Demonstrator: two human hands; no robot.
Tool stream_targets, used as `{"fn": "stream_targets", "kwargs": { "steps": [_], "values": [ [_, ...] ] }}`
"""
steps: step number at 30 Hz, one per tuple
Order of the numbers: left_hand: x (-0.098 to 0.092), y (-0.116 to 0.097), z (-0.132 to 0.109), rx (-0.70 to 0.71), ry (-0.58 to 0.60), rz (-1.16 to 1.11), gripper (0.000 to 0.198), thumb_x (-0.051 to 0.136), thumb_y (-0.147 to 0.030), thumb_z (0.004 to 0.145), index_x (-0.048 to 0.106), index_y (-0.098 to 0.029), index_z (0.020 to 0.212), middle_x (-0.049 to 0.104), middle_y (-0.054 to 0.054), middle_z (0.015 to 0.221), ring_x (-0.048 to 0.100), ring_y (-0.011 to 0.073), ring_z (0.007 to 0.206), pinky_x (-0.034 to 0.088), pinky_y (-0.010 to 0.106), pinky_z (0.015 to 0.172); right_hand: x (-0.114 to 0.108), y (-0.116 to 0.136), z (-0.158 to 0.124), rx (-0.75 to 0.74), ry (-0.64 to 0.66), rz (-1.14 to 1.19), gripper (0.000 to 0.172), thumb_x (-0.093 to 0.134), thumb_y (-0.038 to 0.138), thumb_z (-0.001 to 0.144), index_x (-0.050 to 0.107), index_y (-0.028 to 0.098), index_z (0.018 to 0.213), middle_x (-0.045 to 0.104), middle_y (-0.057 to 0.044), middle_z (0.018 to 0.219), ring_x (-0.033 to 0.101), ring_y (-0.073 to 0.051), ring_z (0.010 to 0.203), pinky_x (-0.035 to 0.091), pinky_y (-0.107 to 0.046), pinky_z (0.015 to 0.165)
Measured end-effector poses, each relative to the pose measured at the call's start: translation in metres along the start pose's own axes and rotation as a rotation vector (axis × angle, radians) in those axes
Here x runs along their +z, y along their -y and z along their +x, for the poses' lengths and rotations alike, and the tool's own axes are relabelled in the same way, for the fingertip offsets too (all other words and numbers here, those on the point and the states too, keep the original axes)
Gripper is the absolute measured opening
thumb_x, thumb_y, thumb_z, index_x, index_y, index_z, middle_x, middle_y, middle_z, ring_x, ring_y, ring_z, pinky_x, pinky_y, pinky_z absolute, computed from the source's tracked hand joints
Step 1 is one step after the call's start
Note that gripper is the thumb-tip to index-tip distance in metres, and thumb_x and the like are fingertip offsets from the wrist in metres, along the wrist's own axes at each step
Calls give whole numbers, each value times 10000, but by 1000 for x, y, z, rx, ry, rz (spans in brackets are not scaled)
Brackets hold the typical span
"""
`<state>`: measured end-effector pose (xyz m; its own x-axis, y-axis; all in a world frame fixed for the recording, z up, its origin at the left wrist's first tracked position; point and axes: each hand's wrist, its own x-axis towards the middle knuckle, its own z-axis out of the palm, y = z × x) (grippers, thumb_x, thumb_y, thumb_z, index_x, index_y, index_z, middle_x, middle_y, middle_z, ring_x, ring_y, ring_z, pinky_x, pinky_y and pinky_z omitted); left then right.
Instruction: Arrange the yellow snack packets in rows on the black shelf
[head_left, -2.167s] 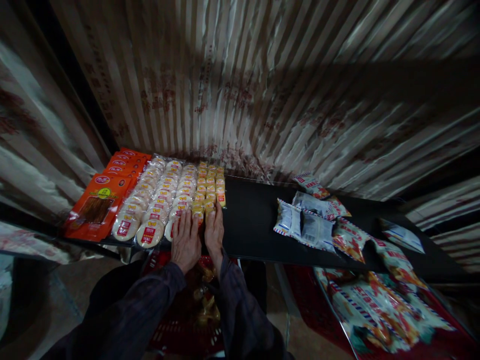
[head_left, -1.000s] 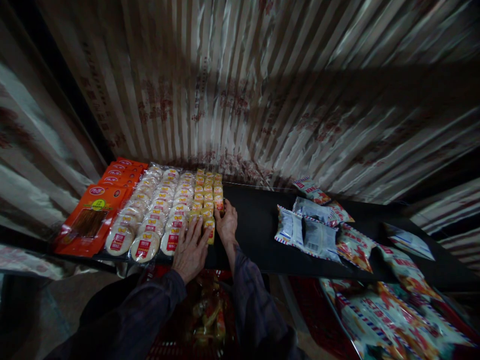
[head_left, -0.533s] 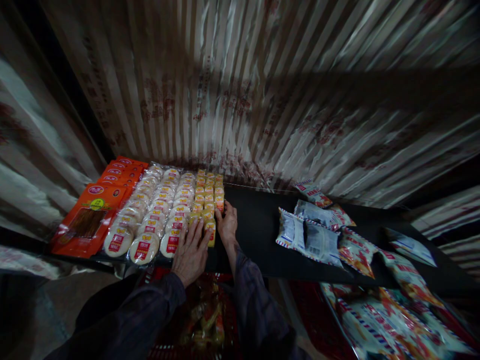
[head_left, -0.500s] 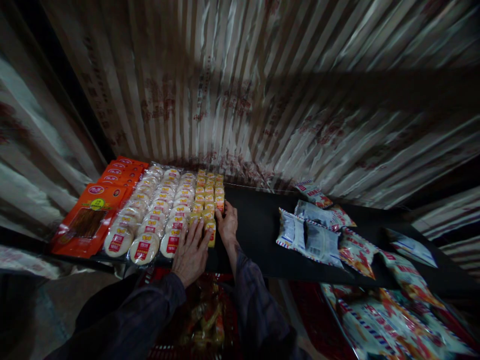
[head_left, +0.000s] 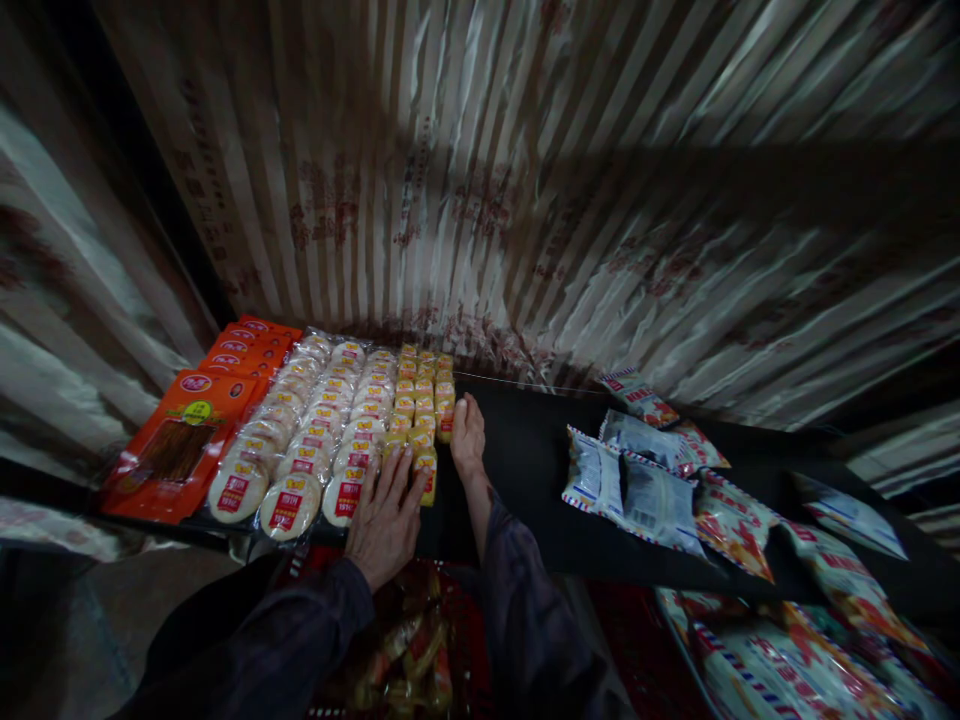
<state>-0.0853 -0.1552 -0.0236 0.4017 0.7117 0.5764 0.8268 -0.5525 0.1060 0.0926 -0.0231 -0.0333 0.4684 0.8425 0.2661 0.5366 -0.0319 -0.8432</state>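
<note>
On a black shelf (head_left: 517,470) lie rows of snack packs. My left hand (head_left: 385,520) lies flat and open at the shelf's front edge, fingertips on the nearest small yellow packs (head_left: 422,410) and the round white cakes (head_left: 322,430) beside them. My right hand (head_left: 467,436) rests edge-on against the right side of the yellow rows, fingers together and stretched, holding nothing. Orange flat packs (head_left: 196,420) fill the far left of the shelf.
Loose white-and-red wrapped packs (head_left: 637,475) lie scattered on the shelf's right half. A red basket (head_left: 409,650) with more packs sits below my arms. Bigger packs (head_left: 780,650) pile up at lower right. Striped plastic sheeting (head_left: 487,180) hangs behind.
My right hand has slid a little farther back along the side of the yellow rows. The left hand stays at the front edge. The view has shifted slightly.
</note>
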Motion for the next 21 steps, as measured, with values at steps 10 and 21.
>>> {"fn": "stream_targets", "kwargs": {
  "steps": [10,21],
  "values": [
    [0,0,0,0,10,-1,613,638,-268,858,548,-202,1461,433,155,1604,254,317,1560,103,524,1291,17,12,10,77,140,68,735,222,616,997,482,146,1499,534,-137,1527,486,-258,1422,336,-449,1211],
    [-1,0,0,1,1,-11,570,599,-261,888,560,-198,1453,433,142,1606,292,302,1547,104,511,1295,17,7,6,66,79,85,727,211,618,1000,483,155,1489,519,-143,1538,453,-246,1446,318,-445,1216]
  ]
}}
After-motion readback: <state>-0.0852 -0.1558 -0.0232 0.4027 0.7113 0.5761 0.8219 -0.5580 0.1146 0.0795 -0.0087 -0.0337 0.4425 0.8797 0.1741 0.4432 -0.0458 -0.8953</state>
